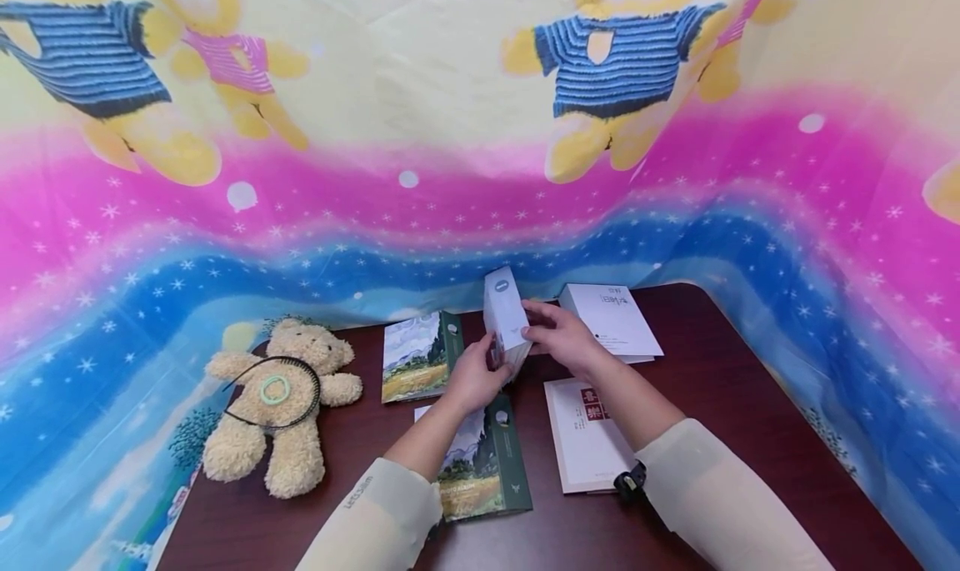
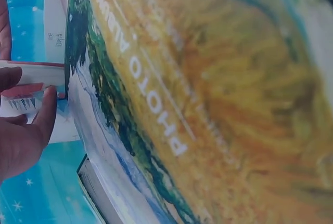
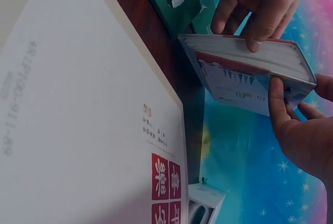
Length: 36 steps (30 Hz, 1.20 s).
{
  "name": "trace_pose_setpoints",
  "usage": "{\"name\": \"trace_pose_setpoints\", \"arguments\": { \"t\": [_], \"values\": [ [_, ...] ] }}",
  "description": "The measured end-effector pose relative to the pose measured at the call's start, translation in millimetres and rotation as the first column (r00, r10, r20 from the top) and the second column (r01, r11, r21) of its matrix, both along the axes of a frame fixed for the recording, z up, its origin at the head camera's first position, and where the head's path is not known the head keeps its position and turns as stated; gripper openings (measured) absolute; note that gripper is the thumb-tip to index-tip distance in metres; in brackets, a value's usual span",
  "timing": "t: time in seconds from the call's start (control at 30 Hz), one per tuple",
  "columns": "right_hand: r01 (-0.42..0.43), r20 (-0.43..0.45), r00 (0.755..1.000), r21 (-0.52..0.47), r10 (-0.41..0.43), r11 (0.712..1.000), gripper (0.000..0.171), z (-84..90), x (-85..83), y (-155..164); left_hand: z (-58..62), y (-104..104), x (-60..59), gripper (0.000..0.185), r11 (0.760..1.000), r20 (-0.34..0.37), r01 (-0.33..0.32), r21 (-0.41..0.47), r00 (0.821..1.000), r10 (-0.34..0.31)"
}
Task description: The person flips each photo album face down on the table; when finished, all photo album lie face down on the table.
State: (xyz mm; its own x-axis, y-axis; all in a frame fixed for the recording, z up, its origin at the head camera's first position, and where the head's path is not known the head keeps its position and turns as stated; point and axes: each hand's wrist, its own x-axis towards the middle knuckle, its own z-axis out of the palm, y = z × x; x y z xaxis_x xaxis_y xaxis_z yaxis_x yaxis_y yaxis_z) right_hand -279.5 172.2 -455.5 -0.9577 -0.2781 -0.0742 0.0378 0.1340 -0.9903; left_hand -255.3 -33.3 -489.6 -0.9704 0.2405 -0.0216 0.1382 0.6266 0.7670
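Both hands hold a thick white book (image 1: pixel 504 313) on edge above the middle of the dark table (image 1: pixel 720 388). My left hand (image 1: pixel 489 364) grips its lower near side. My right hand (image 1: pixel 537 329) pinches the right side. In the right wrist view the book (image 3: pixel 244 70) shows its page edge and a white cover with red and blue print; the left hand (image 3: pixel 258 5) curls over the pages and the right hand (image 3: pixel 291 115) has its thumb on the cover. In the left wrist view the left hand (image 2: pixel 23 130) touches the book (image 2: pixel 26 96).
A painted-cover photo album (image 1: pixel 483 463) lies under my left forearm, and a second one (image 1: pixel 418 356) lies behind it. Two white books (image 1: pixel 613 317) (image 1: pixel 583 438) lie to the right. A teddy bear (image 1: pixel 281 404) lies at the left. A bright printed cloth (image 1: pixel 450 179) surrounds the table.
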Motion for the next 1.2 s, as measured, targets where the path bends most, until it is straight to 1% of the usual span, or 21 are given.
{"name": "trace_pose_setpoints", "arguments": {
  "t": [0.17, 0.27, 0.43, 0.6, 0.73, 0.97, 1.2],
  "values": [
    [0.032, 0.006, 0.999, 0.005, -0.032, 0.999, 0.061, -2.3, 0.5, 5.9, -5.6, 0.7, -2.9, 0.073, 0.995, 0.022, 0.043, -0.091, 0.999, -0.041],
    [0.053, 0.013, 0.999, -0.003, -0.053, 0.999, 0.061, -4.8, 0.3, 8.8, -9.5, 0.7, -4.0, 0.071, 0.991, 0.034, 0.057, -0.12, 0.998, -0.053],
    [0.068, 0.026, 0.997, -0.027, -0.068, 0.997, 0.06, -9.0, 1.3, 14.2, -13.5, 1.2, -4.2, 0.067, 0.988, 0.03, 0.063, -0.139, 0.998, -0.06],
    [0.069, 0.035, 0.997, -0.038, -0.067, 0.997, 0.06, -13.3, 1.3, 20.1, -13.1, 1.8, -3.2, 0.065, 0.987, 0.023, 0.068, -0.146, 0.998, -0.066],
    [0.069, 0.044, 0.997, -0.071, -0.066, 0.995, 0.061, -17.4, 0.0, 24.3, -14.4, 2.7, -4.3, 0.063, 0.986, 0.015, 0.069, -0.152, 0.998, -0.067],
    [0.092, 0.101, 0.992, -0.128, -0.079, 0.988, 0.062, -24.2, -1.7, 30.9, -15.7, 3.9, -3.7, 0.061, 0.987, 0.027, 0.066, -0.144, 0.998, -0.063],
    [0.092, 0.124, 0.989, -0.122, -0.077, 0.988, 0.062, -30.5, -1.6, 35.5, -18.3, 4.5, -4.5, 0.059, 0.987, 0.034, 0.062, -0.149, 0.998, -0.057]
  ]
}}
